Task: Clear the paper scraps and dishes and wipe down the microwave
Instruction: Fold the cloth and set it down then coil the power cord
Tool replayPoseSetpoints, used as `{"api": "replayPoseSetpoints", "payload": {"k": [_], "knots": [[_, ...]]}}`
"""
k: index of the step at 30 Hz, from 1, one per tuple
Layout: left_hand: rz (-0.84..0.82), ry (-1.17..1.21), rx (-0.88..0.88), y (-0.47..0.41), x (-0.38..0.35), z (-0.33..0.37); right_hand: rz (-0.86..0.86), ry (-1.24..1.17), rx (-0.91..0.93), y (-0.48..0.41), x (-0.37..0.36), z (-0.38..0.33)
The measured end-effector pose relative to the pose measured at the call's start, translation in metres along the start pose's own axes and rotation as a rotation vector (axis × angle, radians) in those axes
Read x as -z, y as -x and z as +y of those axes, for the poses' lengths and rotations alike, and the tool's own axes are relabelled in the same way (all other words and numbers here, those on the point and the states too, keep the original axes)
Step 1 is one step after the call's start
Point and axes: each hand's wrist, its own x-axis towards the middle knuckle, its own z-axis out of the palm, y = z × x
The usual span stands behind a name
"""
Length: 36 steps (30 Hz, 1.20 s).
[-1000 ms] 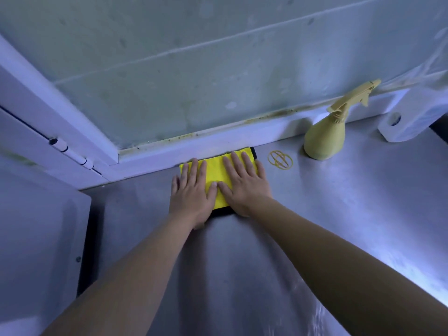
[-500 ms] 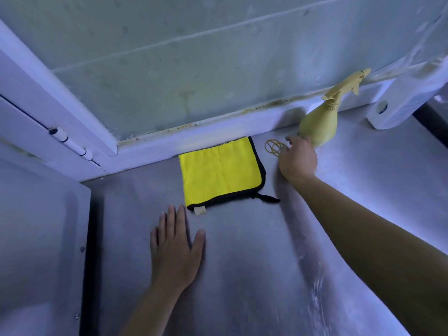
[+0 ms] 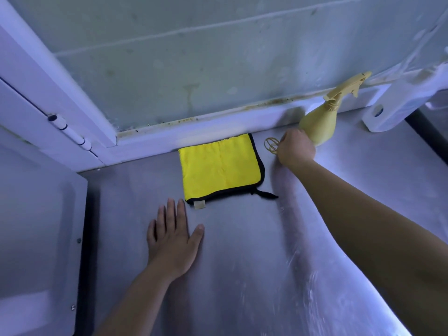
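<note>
The left hand (image 3: 173, 238) lies flat on the steel worktop (image 3: 242, 275), fingers straight and close together, thumb spread, holding nothing. Just beyond its fingertips sits the yellow cloth (image 3: 220, 168), folded into a flat square with a black hem. A small label shows at the corner nearest that hand, and a black loop trails off toward the right forearm.

The right hand (image 3: 297, 147) is stretched out past the cloth's far right corner, its back to the camera and its fingers curled under. It sits against the foot of the spray bottle (image 3: 317, 124), with a thin yellowish loop (image 3: 271, 144), perhaps rubber bands, just to its left. The knuckles hide the fingertips, so I cannot tell whether they have closed on the bottle, on the loop or on nothing.

The cloth looks soft, light and limp. It should gather easily if pinched at the hem or scooped under the near edge, and it will sag once lifted. The bottle appears to be smooth plastic with a wide belly, and how full it is cannot be seen. The surer hold is probably the narrow neck under the trigger, above where the right hand now sits, since a push at the foot could skid or tip it on the steel
</note>
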Motion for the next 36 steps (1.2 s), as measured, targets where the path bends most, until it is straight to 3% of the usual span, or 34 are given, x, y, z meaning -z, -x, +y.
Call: {"api": "replayPoseSetpoints", "payload": {"k": [10, 16, 19, 23, 27, 29, 33, 36], "knots": [[-0.025, 0.018, -0.018, -0.008, -0.006, -0.006, -0.074, 0.081, 0.056, 0.006, 0.011, 0.0], [-0.096, -0.013, -0.001, -0.01, -0.001, -0.002, 0.046, -0.15, -0.068, 0.046, 0.038, 0.004], [-0.225, 0.002, -0.011, -0.007, 0.027, 0.003, 0.06, -0.338, -0.087, 0.105, 0.08, -0.008], [-0.226, 0.441, -0.042, 0.025, 0.09, 0.01, -0.033, -0.723, -0.019, 0.206, 0.134, -0.03], [-0.095, 0.981, -0.107, 0.126, 0.127, -0.003, -0.299, -0.966, 0.133, 0.33, 0.167, -0.051], [-0.236, 1.263, -0.219, 0.193, 0.136, -0.026, -0.432, -1.004, 0.195, 0.396, 0.171, -0.059], [-0.467, 1.36, -0.347, 0.298, 0.135, -0.105, -0.591, -1.073, 0.198, 0.517, 0.164, -0.089], [-0.483, 1.34, -0.345, 0.349, 0.124, -0.178, -0.587, -1.118, 0.136, 0.596, 0.149, -0.122]]}}
